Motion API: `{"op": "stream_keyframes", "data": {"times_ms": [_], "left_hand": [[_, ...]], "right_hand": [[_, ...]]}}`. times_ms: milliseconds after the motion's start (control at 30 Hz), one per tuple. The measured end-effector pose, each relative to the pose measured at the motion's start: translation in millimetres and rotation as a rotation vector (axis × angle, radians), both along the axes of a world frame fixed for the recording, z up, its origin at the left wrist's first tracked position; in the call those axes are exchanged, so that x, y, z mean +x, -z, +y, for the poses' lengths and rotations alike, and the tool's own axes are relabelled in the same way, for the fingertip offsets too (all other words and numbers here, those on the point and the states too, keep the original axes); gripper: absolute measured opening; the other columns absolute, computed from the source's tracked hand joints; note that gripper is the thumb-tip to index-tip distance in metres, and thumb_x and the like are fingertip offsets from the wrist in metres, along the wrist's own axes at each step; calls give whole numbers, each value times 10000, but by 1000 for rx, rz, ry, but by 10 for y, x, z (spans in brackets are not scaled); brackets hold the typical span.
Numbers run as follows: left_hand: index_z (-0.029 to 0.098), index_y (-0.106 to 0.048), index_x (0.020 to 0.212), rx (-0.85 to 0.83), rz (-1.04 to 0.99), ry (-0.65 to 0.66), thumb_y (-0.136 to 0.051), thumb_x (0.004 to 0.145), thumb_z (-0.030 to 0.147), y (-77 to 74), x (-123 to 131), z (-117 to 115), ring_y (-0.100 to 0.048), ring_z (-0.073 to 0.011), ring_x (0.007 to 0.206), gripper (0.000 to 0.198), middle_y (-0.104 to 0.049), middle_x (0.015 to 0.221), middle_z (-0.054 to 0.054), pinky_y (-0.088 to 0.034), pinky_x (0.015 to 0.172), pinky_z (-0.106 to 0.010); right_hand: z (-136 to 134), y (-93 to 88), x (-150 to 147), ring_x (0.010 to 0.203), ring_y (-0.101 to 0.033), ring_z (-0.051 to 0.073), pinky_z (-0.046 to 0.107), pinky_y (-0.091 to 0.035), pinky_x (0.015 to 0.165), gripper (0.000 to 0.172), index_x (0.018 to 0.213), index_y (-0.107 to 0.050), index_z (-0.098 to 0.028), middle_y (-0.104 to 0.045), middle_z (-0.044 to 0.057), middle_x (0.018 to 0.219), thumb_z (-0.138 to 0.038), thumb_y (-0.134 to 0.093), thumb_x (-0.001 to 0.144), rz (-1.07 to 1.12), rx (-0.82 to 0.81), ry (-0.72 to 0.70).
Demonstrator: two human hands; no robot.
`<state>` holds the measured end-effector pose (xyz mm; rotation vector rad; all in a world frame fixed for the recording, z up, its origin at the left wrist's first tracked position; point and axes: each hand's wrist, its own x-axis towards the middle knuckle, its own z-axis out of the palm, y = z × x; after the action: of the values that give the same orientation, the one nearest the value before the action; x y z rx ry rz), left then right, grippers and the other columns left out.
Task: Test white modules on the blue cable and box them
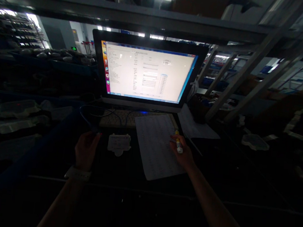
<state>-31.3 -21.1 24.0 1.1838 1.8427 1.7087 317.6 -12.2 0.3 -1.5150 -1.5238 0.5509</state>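
Since most of this bench (119, 173) sits in the dark, bear with me on the fine detail. Biggest thing on it is the blue bin (33, 159) on the left, loaded with pale see-through plastic cases (19, 108) lying overlapped; whatever's inside those is too dim to make out. Far side, in the middle, is the lit monitor (150, 74) showing a window full of text and form fields, too blurry to read. A printed sheet (156, 146) lies in front of it, slanted, covering part of the keyboard (108, 120), and a second sheet (198, 127) is just beyond to the right.

The hands are well apart. Left hand (85, 150), wearing a pale wristband (78, 174), is near the bin's right side, fingers pinched on the end of a blue cable (93, 127), with a small reddish glow at the fingertips. Right hand (183, 156) is at the sheet's right edge, closed around a yellow-and-white marker (178, 144).

Between the two hands is a small pale case (119, 143), flat on the bench, just right of the left hand and left of the sheet. Looks like some printing on its face, but I can't read it.
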Motion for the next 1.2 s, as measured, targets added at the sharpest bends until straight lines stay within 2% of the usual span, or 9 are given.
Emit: {"op": "stream_keyframes", "data": {"times_ms": [233, 533, 700, 900, 1200], "left_hand": [[152, -596, 901, 9, -10, -2, -675, 599, 439, 28, -12, 9, -622, -223, 844, 424, -655, 874, -76, -512, 756, -373], [158, -586, 886, 11, -22, 15, -674, 604, 433, 26, -9, 15, -623, -228, 872, 403, -656, 892, -77, -510, 789, -388], [153, -588, 903, 7, -39, 2, -678, 610, 411, 22, -4, 5, -623, -227, 872, 400, -658, 894, -77, -515, 765, -371], [150, -598, 917, 20, 8, 6, -668, 607, 471, 71, -37, 30, -619, -222, 865, 451, -655, 904, -75, -510, 767, -369], [145, -598, 922, 16, -7, 10, -671, 612, 453, 37, -10, 6, -621, -219, 853, 443, -659, 887, -74, -509, 758, -367]], "right_hand": [[-12, -10, 3, 891, -636, 241, 388, -482, 746, 259, 1004, -517, -322, -661, 13, 1029, -402, -568, 763, 29, -5, -3], [-10, -30, -9, 968, -615, 248, 421, -452, 850, 252, 996, -494, -305, -633, 38, 1108, -410, -547, 773, 12, -9, 0], [-24, -57, -12, 957, -623, 246, 409, -463, 841, 250, 998, -499, -299, -634, 45, 1105, -409, -540, 777, 6, -23, 2], [-14, -25, 1, 987, -615, 237, 390, -476, 824, 253, 1009, -492, -281, -640, 49, 1104, -396, -521, 785, -35, 1, 6], [-9, -6, 9, 972, -627, 214, 365, -488, 819, 260, 1022, -477, -272, -636, 50, 1117, -395, -509, 795, -64, 23, 4]]}}
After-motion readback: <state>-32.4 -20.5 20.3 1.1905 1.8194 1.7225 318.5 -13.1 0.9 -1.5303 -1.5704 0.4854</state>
